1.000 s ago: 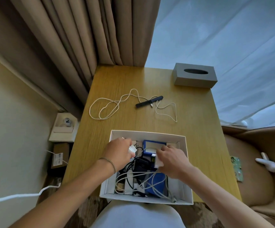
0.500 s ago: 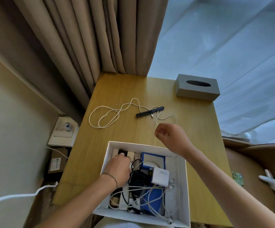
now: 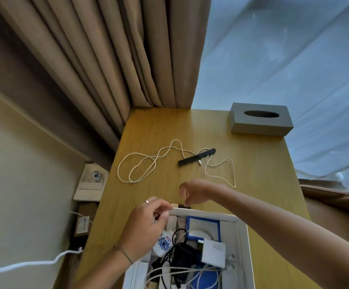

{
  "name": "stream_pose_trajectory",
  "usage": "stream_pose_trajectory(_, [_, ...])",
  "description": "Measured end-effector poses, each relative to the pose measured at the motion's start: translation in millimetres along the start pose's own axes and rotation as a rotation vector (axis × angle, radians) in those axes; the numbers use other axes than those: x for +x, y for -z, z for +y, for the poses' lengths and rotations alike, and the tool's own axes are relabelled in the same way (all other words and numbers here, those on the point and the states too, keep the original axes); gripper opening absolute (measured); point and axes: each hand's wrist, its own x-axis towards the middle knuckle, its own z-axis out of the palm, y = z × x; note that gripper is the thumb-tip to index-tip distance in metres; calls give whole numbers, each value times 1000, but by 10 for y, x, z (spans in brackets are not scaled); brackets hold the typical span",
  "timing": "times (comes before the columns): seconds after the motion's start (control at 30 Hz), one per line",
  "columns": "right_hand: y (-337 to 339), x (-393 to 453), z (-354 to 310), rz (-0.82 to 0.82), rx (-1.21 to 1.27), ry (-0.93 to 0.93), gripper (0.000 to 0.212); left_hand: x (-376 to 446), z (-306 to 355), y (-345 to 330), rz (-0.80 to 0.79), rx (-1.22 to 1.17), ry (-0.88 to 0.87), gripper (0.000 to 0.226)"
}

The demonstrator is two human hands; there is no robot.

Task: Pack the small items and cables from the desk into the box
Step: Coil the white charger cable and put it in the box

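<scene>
The white box (image 3: pixel 241 230) sits at the desk's near edge, filled with a blue case (image 3: pixel 202 226), a white charger (image 3: pixel 213 255), a white block with a blue pattern (image 3: pixel 163 245) and tangled black and white cables. My left hand (image 3: pixel 146 228) is over the box's far left corner with its fingers curled together; whether it holds anything is unclear. My right hand (image 3: pixel 194 191), blurred, hovers just beyond the far rim with fingers loosely curled and nothing visible in it. Farther back on the desk lie a long white cable (image 3: pixel 154 161) and a black stick-shaped item (image 3: pixel 196 157).
A grey tissue box (image 3: pixel 261 119) stands at the desk's (image 3: pixel 263 174) far right corner. Beige curtains (image 3: pixel 106 59) hang behind and left. Beside the desk on the left are a white carton (image 3: pixel 90 184), a cardboard box (image 3: pixel 84 222) and a white cord (image 3: pixel 23 265). A brown chair (image 3: pixel 336 205) is at right.
My right hand left the box, rose over the desk, then drew back left toward the far rim. My left hand shifted to the far left corner. The view tilted upward.
</scene>
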Motion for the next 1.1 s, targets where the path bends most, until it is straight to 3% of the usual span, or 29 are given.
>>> stream_pose_trajectory(0.43, [-148,466,-113,-61,-460,179,22,676,35,9,71,-11,135,21])
stream_pose_trajectory(0.67, [-202,505,16,-83,-374,186,39,1024,-10,-54,40,49,150,17])
stream_pose_trajectory(0.8, [-18,430,239,-33,-122,126,32,1242,-91,-166,-28,105,195,17])
stream_pose_trajectory(0.97, [221,100,633,219,768,1,13,1559,-199,-390,-81,184,235,19])
stream_pose_trajectory(1.1, [241,-219,859,403,1128,-39,18,1916,-246,-606,-45,260,221,20])
